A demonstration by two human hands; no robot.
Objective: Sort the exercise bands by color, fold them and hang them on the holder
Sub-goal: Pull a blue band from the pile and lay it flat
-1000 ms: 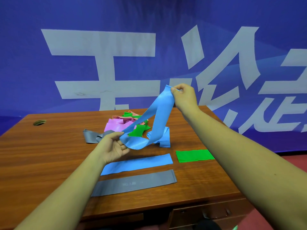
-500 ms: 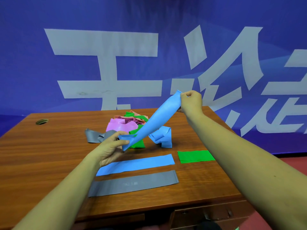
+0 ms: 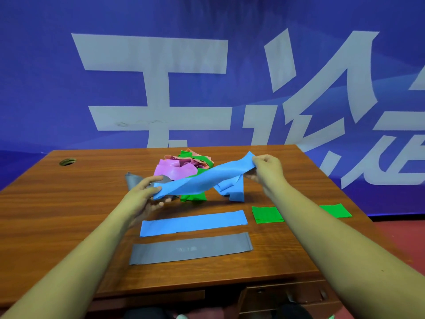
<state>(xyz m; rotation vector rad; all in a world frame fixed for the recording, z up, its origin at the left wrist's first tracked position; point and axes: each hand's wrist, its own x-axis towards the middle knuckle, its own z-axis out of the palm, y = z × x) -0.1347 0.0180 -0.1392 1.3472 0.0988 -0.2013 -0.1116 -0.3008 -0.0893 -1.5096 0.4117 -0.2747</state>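
Held item: a light-blue, flat elastic exercise band (image 3: 202,180), in the air above the wooden tabletop (image 3: 69,215), in front of the tangled heap of pink and green bands (image 3: 181,166). The left hand (image 3: 142,196) grips its lower end and the right hand (image 3: 269,170) pinches its higher end, so both hands are closed on it. Its long axis runs side to side, rising to the right, roughly parallel to the flat light-blue band (image 3: 193,223) lying just nearer the person. It is pulled fairly straight with one twist near mid-length. Judgement: untwist, then lower it toward the body beside the matching blue one. The flat grey band (image 3: 190,248) and folded green band (image 3: 266,214) lie nearer still. No holder is in view.
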